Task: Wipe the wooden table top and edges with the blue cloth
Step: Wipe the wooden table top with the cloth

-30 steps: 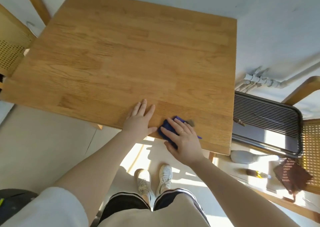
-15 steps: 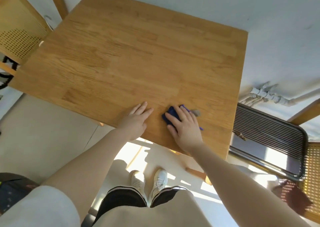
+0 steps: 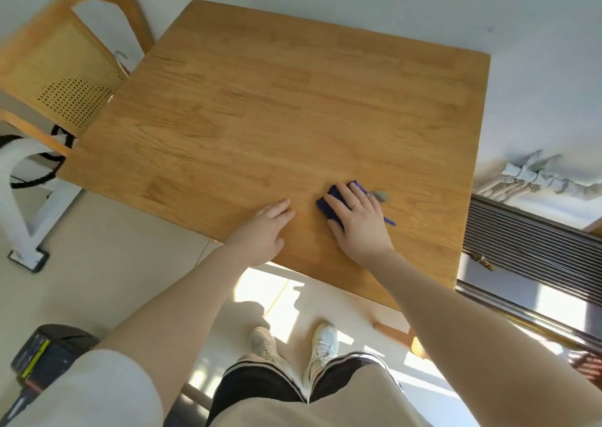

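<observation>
Low in the frame the left hand (image 3: 265, 231) lay flat with relaxed fingers on the wooden table (image 3: 260, 107); just right of it the right hand (image 3: 360, 219) pressed straight fingers on the blue cloth (image 3: 332, 198); a rattan chair (image 3: 62, 74) stood upper left.

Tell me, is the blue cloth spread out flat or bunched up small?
Bunched up small. The blue cloth peeks out only a little around the right hand, which presses it flat-fingered on the wooden table.

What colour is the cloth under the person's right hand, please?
Dark blue; the cloth shows in the head view, pressed flat under the right hand.
</observation>
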### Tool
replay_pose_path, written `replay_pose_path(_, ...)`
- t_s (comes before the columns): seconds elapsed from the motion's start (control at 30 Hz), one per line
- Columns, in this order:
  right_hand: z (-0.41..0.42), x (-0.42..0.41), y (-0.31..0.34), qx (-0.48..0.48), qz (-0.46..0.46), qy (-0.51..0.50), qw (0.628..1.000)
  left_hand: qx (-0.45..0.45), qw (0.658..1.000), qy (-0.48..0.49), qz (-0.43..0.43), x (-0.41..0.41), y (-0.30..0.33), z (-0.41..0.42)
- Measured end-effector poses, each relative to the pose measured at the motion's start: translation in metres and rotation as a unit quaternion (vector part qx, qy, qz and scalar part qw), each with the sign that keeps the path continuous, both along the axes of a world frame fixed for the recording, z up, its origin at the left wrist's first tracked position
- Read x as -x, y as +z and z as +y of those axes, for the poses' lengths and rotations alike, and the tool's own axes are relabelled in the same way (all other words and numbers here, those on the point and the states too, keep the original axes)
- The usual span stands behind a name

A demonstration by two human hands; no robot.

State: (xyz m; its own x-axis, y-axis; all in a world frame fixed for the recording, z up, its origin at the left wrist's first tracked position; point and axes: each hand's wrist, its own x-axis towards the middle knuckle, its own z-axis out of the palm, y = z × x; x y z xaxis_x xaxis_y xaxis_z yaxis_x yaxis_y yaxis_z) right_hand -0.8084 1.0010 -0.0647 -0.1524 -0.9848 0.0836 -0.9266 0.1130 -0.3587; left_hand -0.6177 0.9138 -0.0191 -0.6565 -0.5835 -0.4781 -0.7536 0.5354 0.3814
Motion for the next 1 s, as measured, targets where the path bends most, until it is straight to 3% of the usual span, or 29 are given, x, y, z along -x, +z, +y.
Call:
replay_pose_path(0.13, 0.026, -0.041, -0.001, -0.012, -0.048, 0.120, 0.992, 0.121, 0.992, -0.010, -0.020, -0.016, 0.000, -0.011)
replay_pose_path(0.27, -0.002, -0.022, -0.005, -0.008, 0.017, 0.209, 0.978, 0.140, 0.985, 0.032, -0.098, -0.040, -0.001, -0.019)
replay_pose_path(0.47, -0.042, -0.013, -0.003, -0.010, 0.006, -0.076, 0.997, 0.146, 0.981, -0.012, -0.127, -0.062, 0.002, -0.038)
replay_pose_path(0.53, -0.023, -0.038, -0.004, 0.027, 0.003, -0.063, 0.998, 0.142, 0.981, -0.020, -0.130, -0.067, 0.002, -0.046)
replay_pose_path(0.67, 0.015, -0.092, -0.011, 0.041, -0.003, 0.073, 0.996, 0.152, 0.971, 0.035, -0.181, -0.074, -0.002, -0.065)
replay_pose_path(0.77, 0.003, -0.082, -0.014, 0.043, 0.010, 0.112, 0.993, 0.158, 0.966, 0.055, -0.197, -0.077, -0.006, -0.074)
replay_pose_path(1.0, -0.059, -0.064, -0.007, 0.034, 0.028, -0.166, 0.985, 0.215, 0.964, -0.065, -0.142, -0.082, -0.015, -0.080)
